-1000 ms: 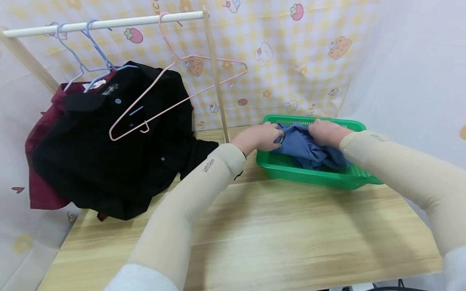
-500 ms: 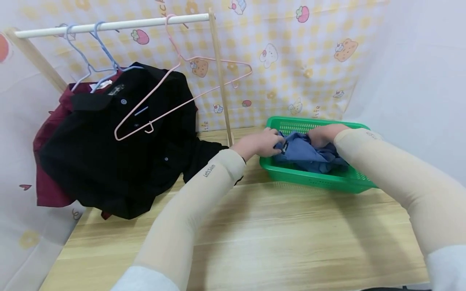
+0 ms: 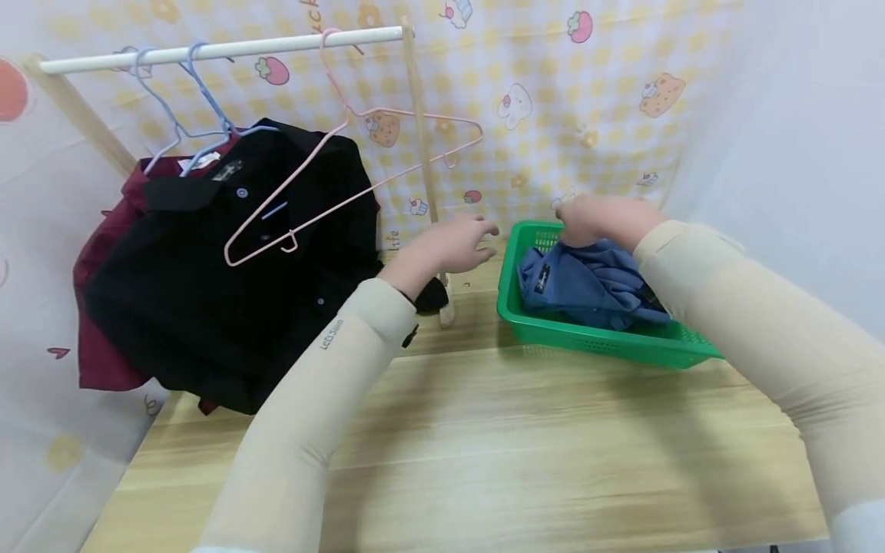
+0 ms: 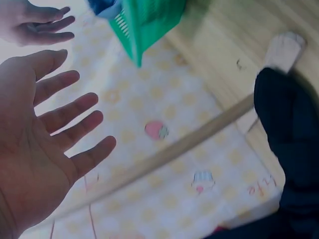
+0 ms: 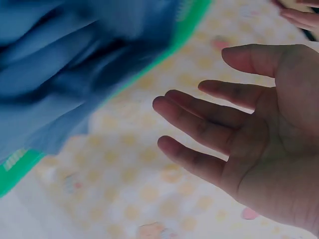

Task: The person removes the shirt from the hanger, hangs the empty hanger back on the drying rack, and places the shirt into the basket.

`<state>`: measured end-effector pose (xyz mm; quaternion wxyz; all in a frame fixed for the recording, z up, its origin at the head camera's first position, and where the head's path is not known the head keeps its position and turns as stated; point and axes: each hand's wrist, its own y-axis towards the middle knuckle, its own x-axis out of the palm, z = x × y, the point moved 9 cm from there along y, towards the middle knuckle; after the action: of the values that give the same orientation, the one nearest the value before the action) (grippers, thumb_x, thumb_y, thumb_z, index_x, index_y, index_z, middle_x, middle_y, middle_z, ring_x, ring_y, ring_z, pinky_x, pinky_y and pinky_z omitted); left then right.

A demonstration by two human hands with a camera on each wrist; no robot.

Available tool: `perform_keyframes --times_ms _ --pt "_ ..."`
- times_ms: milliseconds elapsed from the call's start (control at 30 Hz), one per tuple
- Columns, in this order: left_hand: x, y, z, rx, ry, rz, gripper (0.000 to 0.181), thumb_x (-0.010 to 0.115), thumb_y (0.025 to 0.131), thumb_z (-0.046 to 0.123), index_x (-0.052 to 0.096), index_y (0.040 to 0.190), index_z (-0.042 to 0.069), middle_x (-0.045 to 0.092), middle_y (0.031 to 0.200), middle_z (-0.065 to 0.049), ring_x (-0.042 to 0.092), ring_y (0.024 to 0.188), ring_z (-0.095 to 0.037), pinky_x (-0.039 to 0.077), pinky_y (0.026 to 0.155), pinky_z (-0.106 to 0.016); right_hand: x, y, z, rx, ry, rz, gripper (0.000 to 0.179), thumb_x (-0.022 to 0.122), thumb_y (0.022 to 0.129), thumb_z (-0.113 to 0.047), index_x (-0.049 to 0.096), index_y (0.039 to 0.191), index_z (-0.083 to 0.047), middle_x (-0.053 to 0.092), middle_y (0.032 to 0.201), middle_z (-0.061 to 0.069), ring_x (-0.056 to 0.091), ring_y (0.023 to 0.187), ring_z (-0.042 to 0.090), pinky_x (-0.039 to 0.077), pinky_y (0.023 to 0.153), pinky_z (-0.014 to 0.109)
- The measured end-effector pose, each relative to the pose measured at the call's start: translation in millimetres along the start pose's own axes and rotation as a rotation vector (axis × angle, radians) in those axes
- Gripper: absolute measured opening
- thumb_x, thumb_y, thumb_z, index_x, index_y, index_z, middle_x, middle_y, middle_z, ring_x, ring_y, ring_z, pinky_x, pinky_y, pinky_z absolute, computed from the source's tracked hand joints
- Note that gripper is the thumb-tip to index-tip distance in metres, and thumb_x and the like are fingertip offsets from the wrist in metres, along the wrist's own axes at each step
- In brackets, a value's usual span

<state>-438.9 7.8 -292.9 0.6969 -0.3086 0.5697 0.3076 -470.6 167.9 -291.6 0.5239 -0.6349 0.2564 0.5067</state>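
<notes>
Biggest thing here is the yellow-checked curtain [image 3: 532, 161] across the back, then the wooden table [image 3: 442, 461] filling the lower middle. Upper left there's a rack with a white rail [image 3: 276, 49], and a black shirt [image 3: 242, 307] hangs there in front of a maroon shirt [image 3: 104, 361]. Green basket [image 3: 594, 343] sits right of centre, with the blue garment [image 3: 577, 280] bunched up inside it. Pink hanger [image 3: 376, 185] is on the rail with nothing on it, overlapping the black shirt from this angle. Left hand [image 3: 456, 244] is mid-frame, just left of the basket, fingers spread wide, holding nothing. Right hand [image 3: 588, 219] is over the basket's back edge, fingers loose and slightly bent, also holding nothing. Smallest bit: a black label [image 3: 542, 278] on the blue cloth
</notes>
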Motion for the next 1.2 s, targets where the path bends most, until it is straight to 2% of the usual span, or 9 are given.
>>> perform_keyframes --times_ms 200,300,400,633,733,833,967,1067,1200 --pt "-28.9 -45.2 -27.9 -0.097 -0.042 0.146 0.043 0.050 0.113 0.035 0.058 0.150 0.015 0.058 0.153 -0.011 0.056 0.138 -0.031 0.048 0.114 -0.047 -22.7 -21.5 -43.2 -0.090 0.097 0.123 0.054 0.038 0.109 -0.014 0.039 0.158 0.009 0.044 0.160 0.035 0.047 0.146 0.051 0.044 0.118 0.059" --pt "-36.1 -71.1 -41.4 -0.164 -0.053 0.211 0.042 0.051 0.113 0.036 0.060 0.149 0.016 0.059 0.152 -0.009 0.059 0.134 -0.030 0.051 0.109 -0.048 -24.8 -28.7 -63.3 -0.118 0.144 0.167 0.053 0.040 0.109 -0.015 0.042 0.158 0.005 0.053 0.155 0.032 0.065 0.117 0.042 0.053 0.100 0.051" --pt "-37.6 -96.6 -51.8 -0.221 -0.051 0.272 0.042 0.052 0.112 0.038 0.061 0.148 0.019 0.059 0.154 -0.007 0.059 0.137 -0.029 0.053 0.107 -0.050 -22.6 -36.7 -81.6 -0.142 0.196 0.194 0.051 0.041 0.111 -0.016 0.044 0.158 0.003 0.059 0.149 0.029 0.065 0.093 0.030 0.051 0.085 0.044" --pt "-38.6 -152.3 -67.1 -0.290 -0.074 0.452 0.040 0.055 0.110 0.035 0.065 0.144 0.017 0.065 0.147 -0.007 0.058 0.137 -0.032 0.054 0.104 -0.054 -15.0 -58.4 -111.8 -0.192 0.313 0.236 0.048 0.046 0.113 -0.022 0.047 0.158 -0.004 0.064 0.145 0.024 0.072 0.112 0.032 0.054 0.091 0.046" --pt "-40.1 -178.3 -76.5 -0.319 -0.098 0.555 0.038 0.057 0.109 0.033 0.068 0.140 0.015 0.068 0.143 -0.008 0.060 0.132 -0.032 0.053 0.103 -0.056 -14.3 -66.5 -118.5 -0.207 0.366 0.258 0.048 0.045 0.114 -0.024 0.047 0.158 -0.006 0.063 0.147 0.022 0.072 0.088 0.025 0.052 0.079 0.041" --pt "-46.6 -207.9 -86.0 -0.319 -0.122 0.714 0.031 0.060 0.107 0.027 0.073 0.131 0.011 0.073 0.133 -0.011 0.065 0.124 -0.033 0.053 0.101 -0.056 -15.0 -71.4 -119.4 -0.201 0.447 0.290 0.047 0.045 0.115 -0.025 0.046 0.159 -0.008 0.062 0.149 0.020 0.064 0.068 0.026 0.048 0.069 0.040" --pt "-61.8 -248.8 -94.1 -0.283 -0.123 0.963 0.022 0.063 0.105 0.016 0.077 0.116 0.004 0.078 0.112 -0.015 0.071 0.106 -0.033 0.055 0.092 -0.051 -15.4 -69.7 -118.8 -0.187 0.548 0.333 0.045 0.045 0.114 -0.026 0.049 0.157 -0.011 0.062 0.149 0.019 0.071 0.100 0.034 0.053 0.082 0.045" --pt "-75.4 -276.9 -98.7 -0.275 -0.110 1.116 0.022 0.063 0.104 0.014 0.079 0.109 0.001 0.079 0.105 -0.017 0.072 0.098 -0.033 0.053 0.089 -0.038 -15.5 -59.0 -120.7 -0.185 0.588 0.331 0.043 0.046 0.114 -0.028 0.054 0.152 -0.011 0.061 0.148 0.018 0.063 0.132 0.036 0.054 0.101 0.052" --pt "-93.9 -313.5 -106.7 -0.292 -0.080 1.312 0.026 0.061 0.104 0.018 0.079 0.103 -0.002 0.077 0.099 -0.019 0.067 0.091 -0.033 0.041 0.086 -0.022 -22.8 -36.8 -124.6 -0.181 0.632 0.328 0.040 0.047 0.114 -0.031 0.058 0.146 -0.010 0.061 0.147 0.017 0.058 0.139 0.037 0.051 0.110 0.055"
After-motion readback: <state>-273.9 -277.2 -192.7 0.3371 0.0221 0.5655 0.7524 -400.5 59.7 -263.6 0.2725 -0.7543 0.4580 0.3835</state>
